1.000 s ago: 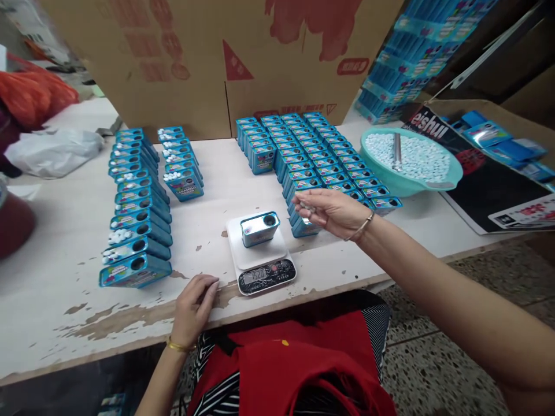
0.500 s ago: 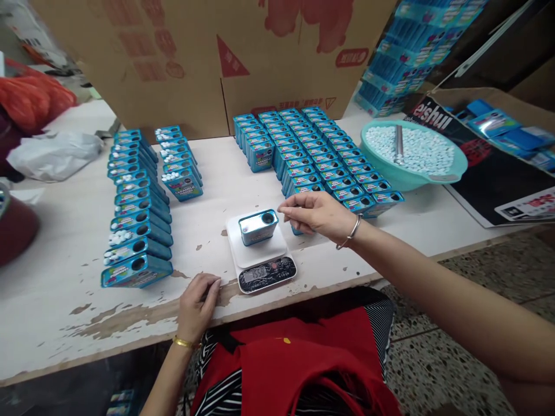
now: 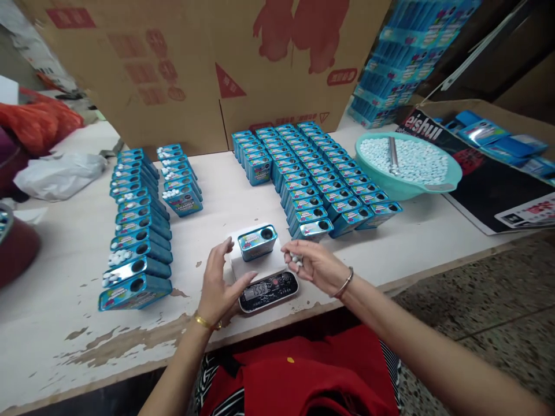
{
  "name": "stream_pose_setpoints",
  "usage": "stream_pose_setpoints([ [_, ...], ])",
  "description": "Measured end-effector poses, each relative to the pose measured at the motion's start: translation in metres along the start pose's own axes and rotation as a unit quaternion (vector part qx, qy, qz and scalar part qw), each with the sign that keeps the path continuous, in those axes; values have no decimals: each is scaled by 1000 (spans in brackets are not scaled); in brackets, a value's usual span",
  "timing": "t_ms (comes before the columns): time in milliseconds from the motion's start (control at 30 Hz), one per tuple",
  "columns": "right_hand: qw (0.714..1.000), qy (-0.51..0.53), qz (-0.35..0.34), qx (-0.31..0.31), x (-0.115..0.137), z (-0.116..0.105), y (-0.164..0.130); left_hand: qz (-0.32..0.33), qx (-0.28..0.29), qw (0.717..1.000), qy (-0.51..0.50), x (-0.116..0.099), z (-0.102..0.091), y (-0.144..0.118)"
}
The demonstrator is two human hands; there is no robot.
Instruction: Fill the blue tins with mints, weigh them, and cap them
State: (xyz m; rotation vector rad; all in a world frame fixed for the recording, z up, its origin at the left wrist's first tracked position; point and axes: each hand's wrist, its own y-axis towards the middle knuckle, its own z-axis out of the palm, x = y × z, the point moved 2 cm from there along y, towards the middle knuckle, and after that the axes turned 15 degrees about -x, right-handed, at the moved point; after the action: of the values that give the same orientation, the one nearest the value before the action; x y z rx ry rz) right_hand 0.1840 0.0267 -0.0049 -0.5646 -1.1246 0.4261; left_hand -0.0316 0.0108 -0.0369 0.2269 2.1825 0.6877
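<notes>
A blue candy tin [image 3: 257, 243] with a round hole in its lid stands on a small white kitchen scale [image 3: 267, 292], whose display is lit. My left hand [image 3: 220, 285] is at the left of the scale, fingers spread and apart from the tin, the thumb reaching over the scale's near left part. At the scale's right side, my right hand [image 3: 313, 263] is curled, palm partly up, around several small pale candies [image 3: 296, 260]. The nearest tin of the right-hand rows [image 3: 313, 229] stands just behind my right hand.
A turquoise bowl [image 3: 407, 185] of pale candies with a metal scoop [image 3: 393, 155] stands at the right, beside an open carton [image 3: 485, 196] of blue tins. Two rows of tins [image 3: 137, 292], some with candies on top, stand at the left. A large cardboard box [image 3: 173, 124] blocks the back.
My left hand has lifted off the table edge and moved up and right to the scale, its fingers opening. My right hand has lowered and turned, showing the candies in it.
</notes>
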Motion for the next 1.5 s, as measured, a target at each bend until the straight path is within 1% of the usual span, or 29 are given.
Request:
stream_pose_setpoints([
  [67,998,56,34,-8,-17,2,2,10,14,1000,4,-2,13,16],
  [133,993,100,64,-19,-30,6,3,55,34,998,12,-7,20,31],
  [200,987,142,71,-28,-34,11,4,148,57,987,32,-18,19,42],
  [267,981,182,59,-29,-33,16,5,249,68,964,70,-27,13,48],
  [300,978,199,54,-27,-32,18,6,288,67,951,91,-30,10,50],
  [333,975,212,57,-24,-31,21,7,315,65,940,111,-31,8,50],
  [400,970,228,79,-20,-31,26,11,341,66,927,139,-29,7,51],
  [467,965,239,101,-26,-31,30,13,351,64,922,153,-25,5,49],
  [533,963,246,108,-31,-31,32,12,361,50,918,155,-26,1,47],
  [633,964,248,95,-15,-27,37,5,373,11,915,150,-33,-9,47],
  [700,965,249,84,-2,-24,39,1,368,-4,919,145,-33,-13,47],
  [833,965,246,90,-15,-24,42,2,342,19,929,139,-18,-7,45],
  [900,965,243,94,-16,-24,41,3,339,19,930,141,-14,-4,43],
  [967,966,242,91,-17,-24,39,1,346,12,928,136,-18,-5,42],
  [1100,966,252,60,-3,-20,37,-10,370,-18,920,128,-37,-14,46],
  [1167,965,254,56,-5,-20,37,-12,376,-22,917,132,-40,-16,47],
  [1300,965,250,76,-32,-23,38,-7,362,13,922,136,-26,-11,45],
  [1400,965,248,77,-25,-24,37,-5,341,10,932,125,-17,-7,41],
  [1500,968,237,80,-25,-23,33,-6,318,9,942,109,-15,-3,38],
])
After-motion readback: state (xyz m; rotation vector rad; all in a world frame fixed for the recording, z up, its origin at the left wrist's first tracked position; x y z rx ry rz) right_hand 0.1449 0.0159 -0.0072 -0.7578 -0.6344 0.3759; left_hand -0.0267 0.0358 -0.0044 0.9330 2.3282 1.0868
